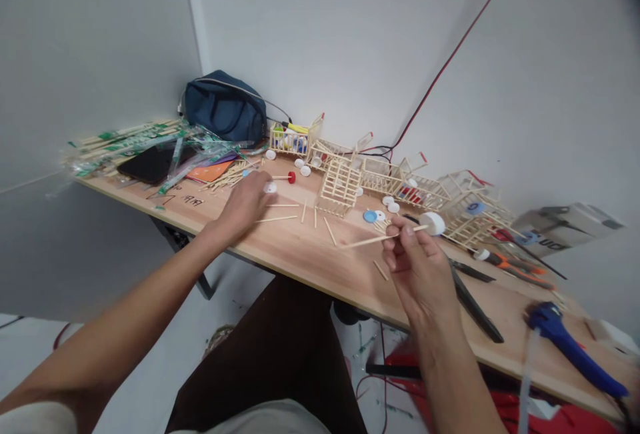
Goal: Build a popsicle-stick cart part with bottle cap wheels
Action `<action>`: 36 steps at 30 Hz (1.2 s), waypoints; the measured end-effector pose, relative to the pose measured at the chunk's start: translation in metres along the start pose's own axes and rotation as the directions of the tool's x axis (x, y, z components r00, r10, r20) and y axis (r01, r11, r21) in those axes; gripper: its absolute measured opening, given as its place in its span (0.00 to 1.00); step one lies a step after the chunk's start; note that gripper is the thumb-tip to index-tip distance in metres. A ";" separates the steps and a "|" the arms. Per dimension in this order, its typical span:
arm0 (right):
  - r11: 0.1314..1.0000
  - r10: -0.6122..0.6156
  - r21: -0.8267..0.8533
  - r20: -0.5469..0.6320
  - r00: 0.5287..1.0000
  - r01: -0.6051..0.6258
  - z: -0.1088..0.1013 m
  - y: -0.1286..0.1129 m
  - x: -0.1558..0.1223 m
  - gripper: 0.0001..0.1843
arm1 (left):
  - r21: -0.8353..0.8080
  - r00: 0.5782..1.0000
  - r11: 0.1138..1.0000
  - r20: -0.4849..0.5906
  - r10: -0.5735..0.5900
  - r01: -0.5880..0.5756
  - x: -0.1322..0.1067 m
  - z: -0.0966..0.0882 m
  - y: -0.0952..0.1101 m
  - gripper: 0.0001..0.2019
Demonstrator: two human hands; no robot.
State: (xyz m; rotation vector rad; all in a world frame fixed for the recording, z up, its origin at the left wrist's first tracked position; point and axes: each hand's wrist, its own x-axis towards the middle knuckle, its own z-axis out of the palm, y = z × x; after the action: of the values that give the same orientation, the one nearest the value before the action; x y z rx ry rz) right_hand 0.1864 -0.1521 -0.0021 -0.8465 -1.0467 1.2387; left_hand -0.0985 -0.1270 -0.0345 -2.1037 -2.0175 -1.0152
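Several stick baskets (pixel 339 184) reach me through the head view, lined near the wall, the leftmost holding coloured pieces (pixel 300 143). I have the right hand (pixel 417 264) pinching a thin stick (pixel 367 242) above the tabletop (pixel 300 247), its tip at a white cap (pixel 434 223). The left hand (pixel 244 204) curls beside a white disc (pixel 271 188); whether it grips, I cannot tell.
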 end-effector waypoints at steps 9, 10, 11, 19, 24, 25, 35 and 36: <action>0.851 -0.470 -0.267 -0.004 0.883 0.452 0.028 -0.017 -0.038 0.12 | -0.542 0.978 0.832 0.079 0.194 -0.121 -0.053 -0.014 0.086 0.11; 0.828 -0.492 -0.307 0.005 0.871 0.469 0.029 -0.017 -0.042 0.12 | -0.551 0.977 0.826 0.084 0.197 -0.119 -0.054 -0.014 0.089 0.11; 0.807 -0.508 -0.342 0.016 0.861 0.482 0.029 -0.018 -0.046 0.13 | -0.557 0.975 0.822 0.089 0.202 -0.119 -0.055 -0.015 0.091 0.11; 0.736 -0.494 -0.489 0.085 0.865 0.469 0.029 -0.016 -0.054 0.14 | -0.573 0.968 0.806 0.085 0.236 -0.147 -0.056 -0.016 0.094 0.12; 0.683 -0.464 -0.546 0.188 0.866 0.485 0.021 -0.013 -0.053 0.13 | -0.524 0.965 0.833 0.077 0.252 -0.176 -0.057 -0.016 0.095 0.11; 0.665 -0.457 -0.563 0.213 0.864 0.491 0.019 -0.012 -0.053 0.12 | -0.513 0.964 0.838 0.072 0.255 -0.184 -0.057 -0.015 0.095 0.11; 0.519 -0.486 -0.668 0.284 0.827 0.534 0.024 0.001 -0.060 0.10 | -0.383 0.970 0.895 -0.008 0.245 -0.229 -0.064 -0.002 0.096 0.09; 0.545 -0.484 -0.673 0.234 0.843 0.500 0.026 0.004 -0.060 0.09 | -0.369 0.968 0.898 -0.017 0.252 -0.241 -0.065 0.000 0.096 0.09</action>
State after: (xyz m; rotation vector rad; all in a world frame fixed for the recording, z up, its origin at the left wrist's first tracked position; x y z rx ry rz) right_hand 0.1599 -0.2121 -0.0073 -1.0114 -1.6988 0.3077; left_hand -0.0066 -0.1975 -0.0281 -2.4875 -1.6079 -1.4097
